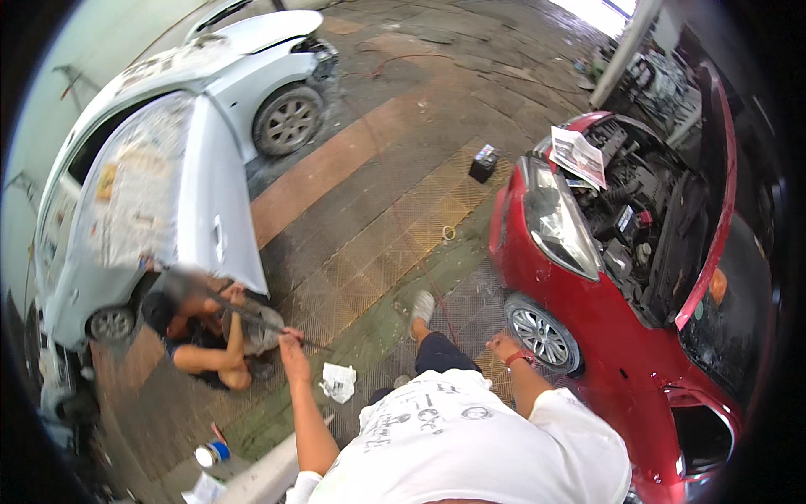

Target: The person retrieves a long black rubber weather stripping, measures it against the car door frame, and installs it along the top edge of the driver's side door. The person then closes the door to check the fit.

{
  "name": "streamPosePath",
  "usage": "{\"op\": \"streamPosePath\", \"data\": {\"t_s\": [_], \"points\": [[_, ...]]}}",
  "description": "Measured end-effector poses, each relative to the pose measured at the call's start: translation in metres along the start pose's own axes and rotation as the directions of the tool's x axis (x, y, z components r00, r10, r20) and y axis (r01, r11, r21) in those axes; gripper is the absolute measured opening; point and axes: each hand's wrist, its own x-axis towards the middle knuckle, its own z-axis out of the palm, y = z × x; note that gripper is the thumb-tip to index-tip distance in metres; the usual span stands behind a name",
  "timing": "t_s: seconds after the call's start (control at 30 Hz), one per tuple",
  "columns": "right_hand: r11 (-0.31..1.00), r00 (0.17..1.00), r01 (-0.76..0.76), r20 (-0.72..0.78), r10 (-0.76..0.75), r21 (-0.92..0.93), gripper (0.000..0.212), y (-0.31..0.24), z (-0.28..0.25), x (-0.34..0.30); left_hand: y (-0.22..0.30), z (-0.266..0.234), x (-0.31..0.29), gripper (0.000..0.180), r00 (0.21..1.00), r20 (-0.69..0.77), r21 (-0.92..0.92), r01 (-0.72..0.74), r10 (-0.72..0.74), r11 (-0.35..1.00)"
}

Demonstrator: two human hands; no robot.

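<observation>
A long, thin dark strip [268,317] slants between me and a person [210,351] crouching by the white car. Near its lower right end, my left hand [292,339] is closed around it. The crouching person's hand [236,296] is at the strip's other part. My right hand [504,346], with a red band at the wrist, is held out beside the front wheel [541,333] of the red car. Its fingers are loosely bent and nothing shows in them.
A white car [220,227] with paper-covered windows stands left. The red car [579,370] has its hood [714,202] raised and a newspaper [578,156] on its front edge. A battery [484,164], crumpled paper [338,383] and a can [211,454] lie on the floor.
</observation>
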Motion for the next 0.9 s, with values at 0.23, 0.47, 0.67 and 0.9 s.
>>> {"op": "streamPosePath", "data": {"t_s": [0.23,0.47,0.67,0.9], "points": [[0.792,0.936,0.141,0.34,0.088,-0.594,0.046,0.075,0.041,0.2,0.014,0.097,0.127,0.05,0.95,-0.04,0.003,0.31,-0.309,0.951],[1.0,1.0,0.004,0.024,-0.004,0.012,0.068,-0.206,-0.176,0.332,0.067,0.205,0.324,0.031,0.984,0.088,0.337,0.116,-0.153,0.934],[0.939,0.951,0.159,-0.304,-0.062,0.305,0.054,-0.34,-0.339,0.462,0.072,0.322,0.483,0.042,0.962,0.182,0.305,0.14,-0.202,0.942],[0.946,0.92,-0.206,-0.28,0.274,0.248,0.054,-0.32,-0.308,0.559,0.085,0.456,0.715,0.061,0.901,0.357,0.286,0.144,-0.245,0.947]]}}
